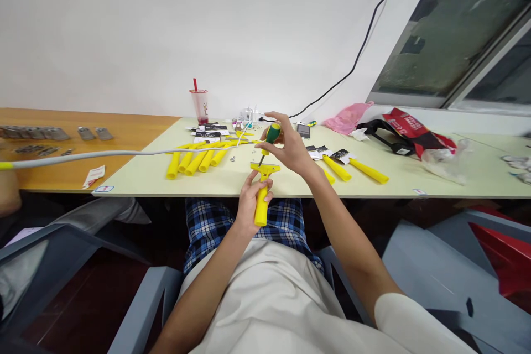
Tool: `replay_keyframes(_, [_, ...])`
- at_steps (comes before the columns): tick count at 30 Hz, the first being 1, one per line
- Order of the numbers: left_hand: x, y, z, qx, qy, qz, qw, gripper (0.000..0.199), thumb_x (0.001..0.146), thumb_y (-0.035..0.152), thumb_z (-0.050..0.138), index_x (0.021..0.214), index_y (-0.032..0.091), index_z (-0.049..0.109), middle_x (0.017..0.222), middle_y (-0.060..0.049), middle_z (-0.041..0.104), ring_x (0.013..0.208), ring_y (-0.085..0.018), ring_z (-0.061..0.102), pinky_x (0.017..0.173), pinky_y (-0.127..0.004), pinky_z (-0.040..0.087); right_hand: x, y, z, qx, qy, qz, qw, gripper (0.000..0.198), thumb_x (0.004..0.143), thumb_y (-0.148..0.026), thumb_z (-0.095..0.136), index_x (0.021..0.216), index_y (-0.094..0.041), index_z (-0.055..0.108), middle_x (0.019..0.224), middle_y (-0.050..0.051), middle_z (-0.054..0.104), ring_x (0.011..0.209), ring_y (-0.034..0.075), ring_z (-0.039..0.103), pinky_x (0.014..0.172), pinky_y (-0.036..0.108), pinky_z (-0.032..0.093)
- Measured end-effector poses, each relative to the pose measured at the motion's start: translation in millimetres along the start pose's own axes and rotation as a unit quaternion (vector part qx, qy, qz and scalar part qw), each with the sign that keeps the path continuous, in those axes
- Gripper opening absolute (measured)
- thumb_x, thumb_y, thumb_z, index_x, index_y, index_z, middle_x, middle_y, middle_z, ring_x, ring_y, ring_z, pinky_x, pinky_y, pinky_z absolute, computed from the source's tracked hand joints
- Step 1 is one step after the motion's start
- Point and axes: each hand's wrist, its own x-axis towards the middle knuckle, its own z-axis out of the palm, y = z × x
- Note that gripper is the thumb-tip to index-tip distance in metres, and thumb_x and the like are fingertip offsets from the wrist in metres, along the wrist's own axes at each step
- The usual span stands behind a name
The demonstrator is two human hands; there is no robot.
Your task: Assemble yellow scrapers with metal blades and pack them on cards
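Note:
My left hand [248,203] is closed round the handle of a yellow scraper [261,206], with its wide head pointing away from me at the table's front edge. A screwdriver [272,133] with a green and yellow handle is between the curled fingers and thumb of my right hand [292,146]. Its shaft slants down, and the tip meets the scraper's head near the left of its middle. Whether a screw sits under the tip is too small to tell. Several yellow handles [194,162] lie left of my hands, and more yellow scrapers [369,170] with black-and-white cards lie to the right.
A cup with a red straw [200,106] stands at the back. A pale cable [124,152] crosses from the left. On the right lie a pink bag [347,117] and a red and black package [415,133]. Metal parts [53,134] rest on the brown table.

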Motion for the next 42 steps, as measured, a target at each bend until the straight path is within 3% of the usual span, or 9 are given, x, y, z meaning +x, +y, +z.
replay_keyframes(7, [0.8,-0.6,0.6,-0.012,0.019,0.004,1.000,0.060,0.083,-0.004,0.067,0.135,0.020,0.052,0.114,-0.013,0.071,0.083,-0.013,0.069,0.050,-0.015,0.039,-0.9,1.9,-4.8,0.039,-0.048,-0.020,0.998,0.064,0.109,-0.048,0.062,0.167,-0.033,0.037,0.153,0.015,0.061,0.116,0.026,0.074,0.100,0.047,0.067])
replay_keyframes(12, [1.8,-0.5,0.4,-0.019,0.010,-0.001,1.000,0.060,0.083,-0.004,0.067,0.136,0.020,0.052,0.119,-0.014,0.072,0.086,-0.013,0.070,0.050,-0.013,0.039,-0.6,5.7,-2.5,0.012,-0.031,-0.004,0.999,0.067,0.106,-0.049,0.069,0.166,-0.033,0.042,0.135,0.011,0.071,0.101,0.023,0.073,0.098,0.046,0.068])
replay_keyframes(17, [2.7,1.1,-0.2,-0.028,0.011,-0.006,1.000,0.059,0.084,-0.004,0.067,0.136,0.020,0.051,0.122,-0.015,0.072,0.086,-0.012,0.070,0.050,-0.013,0.038,-0.6,2.4,-5.0,0.048,-0.051,-0.006,0.998,0.069,0.108,-0.046,0.063,0.170,-0.036,0.036,0.148,0.014,0.064,0.114,0.026,0.074,0.100,0.047,0.068])
replay_keyframes(21, [2.9,1.1,-0.5,-0.030,0.000,-0.006,1.000,0.060,0.083,-0.005,0.067,0.135,0.021,0.053,0.127,-0.016,0.071,0.087,-0.012,0.071,0.050,-0.013,0.038,-0.9,1.3,-9.5,0.022,-0.026,0.005,0.999,0.064,0.102,-0.046,0.073,0.160,-0.033,0.050,0.131,0.009,0.072,0.103,0.023,0.074,0.099,0.044,0.069])
replay_keyframes(26, [3.2,1.5,-1.1,-0.027,0.005,-0.006,1.000,0.056,0.086,-0.005,0.064,0.134,0.021,0.052,0.125,-0.015,0.071,0.087,-0.012,0.071,0.050,-0.013,0.039,-2.0,1.9,-13.3,0.053,-0.055,-0.002,0.997,0.067,0.106,-0.043,0.066,0.168,-0.035,0.040,0.147,0.013,0.064,0.111,0.024,0.075,0.102,0.046,0.067])
replay_keyframes(31, [5.2,1.1,-4.4,-0.024,-0.016,-0.005,1.000,0.058,0.085,-0.005,0.066,0.135,0.022,0.053,0.127,-0.014,0.071,0.089,-0.012,0.071,0.050,-0.013,0.039,-1.5,1.5,-16.4,0.016,-0.029,0.009,0.999,0.060,0.102,-0.043,0.073,0.158,-0.031,0.053,0.123,0.008,0.073,0.099,0.023,0.074,0.099,0.045,0.068])
replay_keyframes(35, [6.1,0.1,-6.1,-0.015,-0.016,0.003,1.000,0.059,0.083,-0.003,0.071,0.134,0.023,0.054,0.129,-0.014,0.071,0.088,-0.012,0.071,0.051,-0.014,0.040,-1.8,0.9,-17.6,0.044,-0.053,-0.005,0.998,0.063,0.107,-0.043,0.066,0.165,-0.032,0.044,0.142,0.012,0.066,0.111,0.023,0.075,0.102,0.043,0.066])
replay_keyframes(40, [5.7,-0.6,-5.9,-0.014,-0.019,0.000,1.000,0.061,0.083,-0.003,0.070,0.135,0.024,0.053,0.129,-0.014,0.071,0.090,-0.013,0.072,0.051,-0.013,0.039,-2.0,2.1,-17.8,0.018,-0.028,0.010,0.999,0.063,0.102,-0.048,0.075,0.157,-0.030,0.052,0.120,0.007,0.074,0.095,0.021,0.074,0.096,0.041,0.068])
replay_keyframes(42, [5.8,-0.8,-6.1,-0.011,-0.015,0.002,1.000,0.061,0.082,-0.003,0.071,0.135,0.023,0.053,0.127,-0.014,0.072,0.091,-0.013,0.073,0.051,-0.013,0.039,-2.0,2.1,-18.1,0.023,-0.040,0.001,0.999,0.063,0.104,-0.046,0.072,0.160,-0.031,0.048,0.131,0.010,0.071,0.103,0.022,0.075,0.098,0.043,0.068])
